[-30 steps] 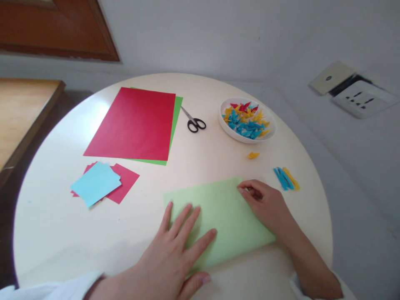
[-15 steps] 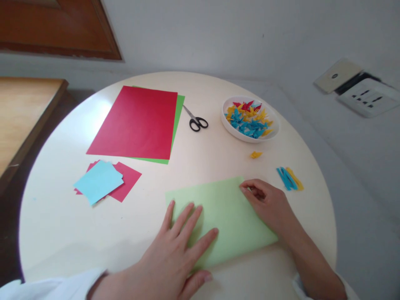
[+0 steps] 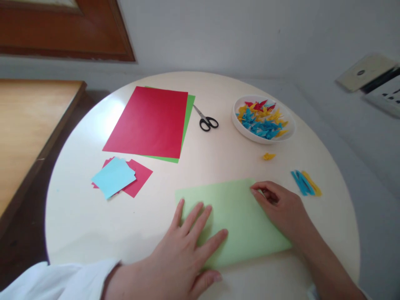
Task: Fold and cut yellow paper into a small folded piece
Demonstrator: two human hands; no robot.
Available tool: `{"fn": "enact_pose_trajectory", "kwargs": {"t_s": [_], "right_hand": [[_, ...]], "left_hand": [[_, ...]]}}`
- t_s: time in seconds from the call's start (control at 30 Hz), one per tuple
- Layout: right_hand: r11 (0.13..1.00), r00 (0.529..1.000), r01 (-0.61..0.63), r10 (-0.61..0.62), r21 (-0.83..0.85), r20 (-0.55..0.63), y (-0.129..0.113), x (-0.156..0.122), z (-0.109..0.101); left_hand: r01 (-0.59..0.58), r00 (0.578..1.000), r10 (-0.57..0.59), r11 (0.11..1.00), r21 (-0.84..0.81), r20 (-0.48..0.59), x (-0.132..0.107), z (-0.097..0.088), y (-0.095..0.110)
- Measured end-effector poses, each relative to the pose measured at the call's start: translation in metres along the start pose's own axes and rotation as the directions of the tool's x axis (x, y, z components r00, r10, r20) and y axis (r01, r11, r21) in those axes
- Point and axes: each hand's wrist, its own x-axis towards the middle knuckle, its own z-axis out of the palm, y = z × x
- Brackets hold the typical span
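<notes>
A sheet of light green paper (image 3: 240, 221) lies on the white round table in front of me. My left hand (image 3: 190, 250) rests flat on its left part, fingers spread. At the paper's far right corner, my right hand (image 3: 278, 206) is closed, with thumb and forefinger pinching the corner. To the right of that hand are several folded blue paper strips (image 3: 302, 183) and yellow strips (image 3: 312, 184). A small yellow folded paper piece (image 3: 268, 156) sits just beyond the right hand.
A white dish (image 3: 250, 135) of red, yellow and blue folded paper pieces stands at the back right. Black-handled scissors (image 3: 206, 121) lie beside a red sheet (image 3: 150, 123) over a green one (image 3: 189, 121). Light blue paper squares (image 3: 114, 177) overlap red squares (image 3: 139, 179) at left.
The whole view has shifted, so everything on the table appears farther right. Both hands keep the same places on the green paper.
</notes>
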Motion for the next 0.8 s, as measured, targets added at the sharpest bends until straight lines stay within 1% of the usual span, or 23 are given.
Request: {"fn": "enact_pose_trajectory", "kwargs": {"t_s": [0.27, 0.5, 0.67, 0.8], "right_hand": [[1.0, 1.0, 0.019, -0.02, -0.017, -0.024, -0.0028, 0.0004, 0.0003], [1.0, 0.999, 0.021, -0.022, -0.022, -0.041, -0.0062, 0.0006, -0.0011], [0.999, 0.998, 0.041, -0.042, -0.02, -0.049, -0.0052, 0.0004, 0.0001], [1.0, 0.999, 0.022, -0.023, -0.02, -0.04, -0.0034, 0.0003, 0.0008]], "left_hand": [[0.001, 1.0, -0.001, 1.0, -0.004, -0.008, 0.0004, 0.001, 0.0], [-0.002, 1.0, 0.002, 1.0, 0.009, -0.006, 0.0001, 0.006, 0.0004], [0.0, 0.999, 0.001, 1.0, 0.009, -0.034, 0.0008, 0.0075, -0.0001], [-0.009, 0.999, 0.01, 1.0, 0.017, -0.05, 0.0009, 0.0074, -0.001]]}}
